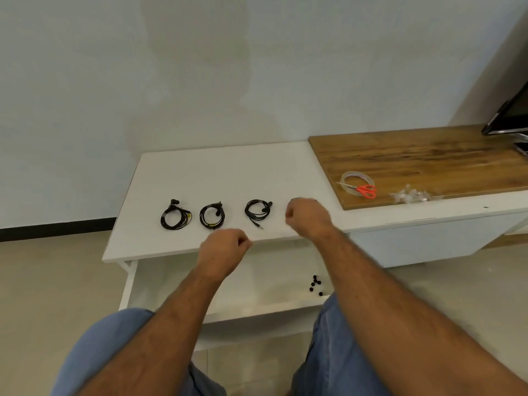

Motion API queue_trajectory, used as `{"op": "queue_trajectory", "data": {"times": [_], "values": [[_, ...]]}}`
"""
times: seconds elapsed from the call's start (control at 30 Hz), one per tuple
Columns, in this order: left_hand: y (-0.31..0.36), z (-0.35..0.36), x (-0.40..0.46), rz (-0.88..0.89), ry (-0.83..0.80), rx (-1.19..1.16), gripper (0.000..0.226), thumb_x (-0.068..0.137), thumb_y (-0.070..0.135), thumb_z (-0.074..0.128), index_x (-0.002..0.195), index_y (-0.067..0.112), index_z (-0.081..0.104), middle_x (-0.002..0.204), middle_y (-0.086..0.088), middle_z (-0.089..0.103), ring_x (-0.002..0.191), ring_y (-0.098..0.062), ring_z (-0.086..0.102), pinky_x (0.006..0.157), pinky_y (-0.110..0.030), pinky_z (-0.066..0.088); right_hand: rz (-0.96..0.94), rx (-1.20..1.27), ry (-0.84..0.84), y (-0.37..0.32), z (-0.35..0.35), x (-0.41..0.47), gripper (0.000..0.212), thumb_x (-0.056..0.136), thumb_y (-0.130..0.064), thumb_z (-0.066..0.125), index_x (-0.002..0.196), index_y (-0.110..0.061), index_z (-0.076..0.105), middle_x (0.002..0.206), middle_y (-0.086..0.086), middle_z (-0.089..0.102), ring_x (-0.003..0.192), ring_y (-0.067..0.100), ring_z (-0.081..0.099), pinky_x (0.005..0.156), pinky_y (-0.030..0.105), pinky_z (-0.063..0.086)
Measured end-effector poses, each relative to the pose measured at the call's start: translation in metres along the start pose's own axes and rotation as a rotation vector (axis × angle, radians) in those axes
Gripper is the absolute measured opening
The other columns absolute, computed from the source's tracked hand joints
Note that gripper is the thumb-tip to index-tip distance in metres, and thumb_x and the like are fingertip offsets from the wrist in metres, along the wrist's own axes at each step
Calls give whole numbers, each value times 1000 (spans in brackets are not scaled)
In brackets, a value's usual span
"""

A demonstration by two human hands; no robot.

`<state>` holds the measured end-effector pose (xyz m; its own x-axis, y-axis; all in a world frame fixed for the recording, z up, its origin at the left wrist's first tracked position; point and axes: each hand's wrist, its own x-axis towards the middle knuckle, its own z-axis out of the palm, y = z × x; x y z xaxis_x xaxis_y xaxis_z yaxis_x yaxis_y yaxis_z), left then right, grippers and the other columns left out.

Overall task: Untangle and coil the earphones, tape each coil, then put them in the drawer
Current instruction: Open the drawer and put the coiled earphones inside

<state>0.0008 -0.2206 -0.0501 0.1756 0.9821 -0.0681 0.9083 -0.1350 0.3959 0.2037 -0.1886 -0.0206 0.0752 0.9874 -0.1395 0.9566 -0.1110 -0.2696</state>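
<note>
White table (217,170); earphone coils (212,215) (three)

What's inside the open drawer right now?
Only a few small black earbud tips show on the drawer floor, near its right side. No earphone coils are visible; the forearms and knees cover part of it.

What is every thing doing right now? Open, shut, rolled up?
Left coil: coiled, on tabletop.
Middle coil: coiled, on tabletop.
Third coil: coiled, plug sticking out.
Drawer: pulled open.
Scissors: closed, lying across tape roll.
Left hand: fingers curled, hold unclear.
Right hand: fingers curled, hold unclear.
</note>
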Motion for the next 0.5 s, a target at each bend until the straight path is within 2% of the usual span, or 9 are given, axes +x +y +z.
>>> {"op": "queue_trajectory", "data": {"times": [0.1,0.2,0.33,0.43,0.5], "values": [[12,-9,31,-10,142,-67,20,94,34,54,101,27,71,97,8,71,92,-16,62,76,-30,48,83,34,146,28,-13,30,20,88,-14,57,99,-18,73,100,4,72,94,24,65,70,28,47],[16,-13,70,-12,174,-83,22,93,30,56,110,23,70,103,2,71,98,-20,63,81,-32,49,116,77,165,52,-13,56,16,88,-14,60,97,-19,72,101,2,72,94,22,65,69,29,47],[13,-8,118,9,65,-5,30,93,25,59,123,25,64,118,1,63,110,-20,58,89,-33,45,135,129,105,74,-7,77,17,87,-11,61,93,-19,74,98,2,73,90,20,66,72,31,53],[12,0,142,47,-41,62,33,91,25,62,125,28,62,123,-1,58,115,-21,56,93,-36,45,119,152,49,81,-3,87,10,85,-21,68,93,-18,74,92,2,73,82,17,65,66,28,50],[13,7,152,78,-94,91,34,90,26,65,124,27,63,125,-2,58,116,-22,56,93,-37,46,106,168,11,82,1,93,17,83,-28,72,96,-17,72,91,1,71,80,15,65,67,30,52]]}}
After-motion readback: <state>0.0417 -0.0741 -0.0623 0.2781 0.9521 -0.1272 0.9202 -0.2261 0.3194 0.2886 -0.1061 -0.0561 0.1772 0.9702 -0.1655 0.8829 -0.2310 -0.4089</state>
